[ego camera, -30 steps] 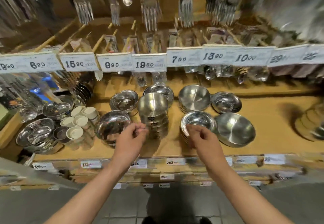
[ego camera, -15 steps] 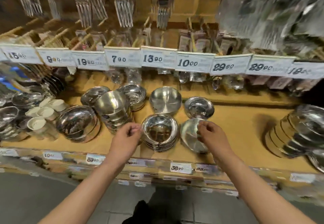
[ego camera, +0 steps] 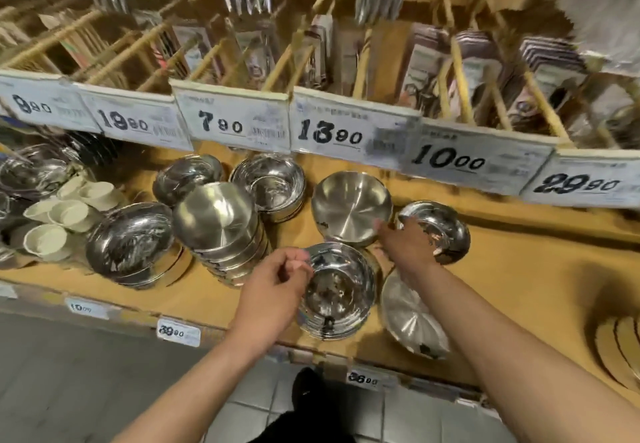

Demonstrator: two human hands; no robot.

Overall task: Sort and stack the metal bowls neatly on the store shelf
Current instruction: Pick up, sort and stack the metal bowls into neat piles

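Several metal bowls stand on the wooden shelf [ego camera: 519,269]. A stack of shiny bowls [ego camera: 337,300] sits at the front middle. My left hand [ego camera: 273,283] hovers at its left rim with fingers curled and nothing visibly in them. Behind the stack is a brushed bowl [ego camera: 349,207]. My right hand [ego camera: 408,245] reaches between it and a shiny bowl [ego camera: 440,228], straight fingers touching the brushed bowl's near rim. A tilted brushed bowl [ego camera: 412,321] lies under my right forearm. A tall stack of brushed bowls [ego camera: 218,224] stands to the left.
A wide shiny bowl stack [ego camera: 131,248] and white cups [ego camera: 59,221] fill the left. Two more shiny bowl stacks [ego camera: 270,183] stand at the back. Price tags [ego camera: 346,131] overhang the shelf, with packaged cutlery above. Another stack [ego camera: 620,342] sits at the right edge.
My right hand left the tilted front bowl and moved back to the rim of the rear brushed bowl. My left hand shifted toward the front shiny stack. The view moved closer.
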